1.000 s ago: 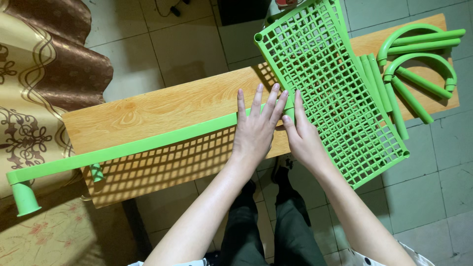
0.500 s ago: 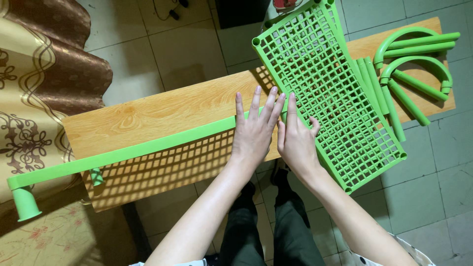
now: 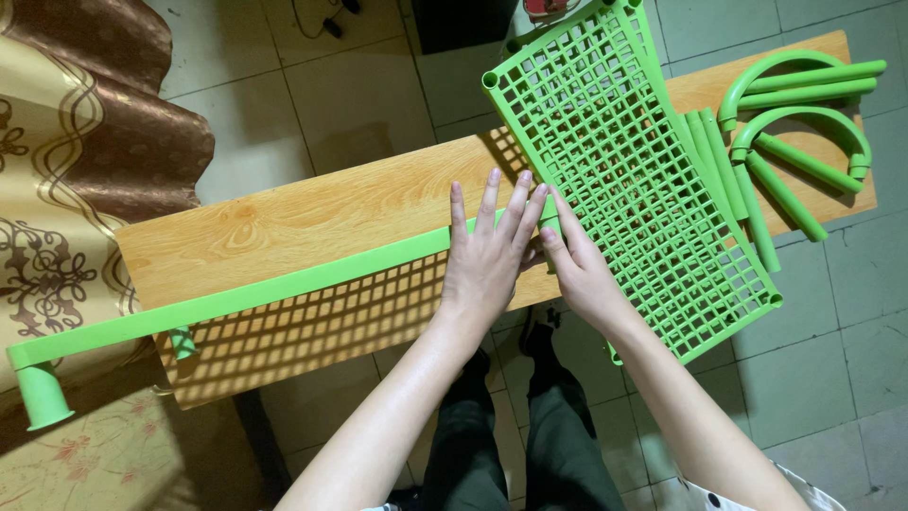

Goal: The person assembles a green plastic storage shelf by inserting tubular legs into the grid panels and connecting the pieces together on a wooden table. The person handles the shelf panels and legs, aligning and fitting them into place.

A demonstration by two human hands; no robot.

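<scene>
My left hand (image 3: 484, 254) lies flat with its fingers spread on the top rail of a green plastic grid panel (image 3: 255, 293). That panel stands on its edge along the wooden board (image 3: 284, 222). My right hand (image 3: 579, 270) is right beside it and grips the left edge of a second green grid panel (image 3: 643, 161). The index finger lies along that edge, and the other fingers seem tucked under the panel. This second panel lies slanted across the board's right part and overhangs both sides. The two hands touch at the thumbs, where the two panels meet.
Green curved and straight tubes (image 3: 794, 132) lie on the board's right end. A green leg socket (image 3: 40, 397) hangs at the upright panel's left end, over patterned fabric (image 3: 66, 142). Tiled floor surrounds the board, and my legs (image 3: 520, 435) are below.
My right hand was flat on the slanted panel and has turned back to its left edge. That panel shifted slightly. My left hand stayed on the rail.
</scene>
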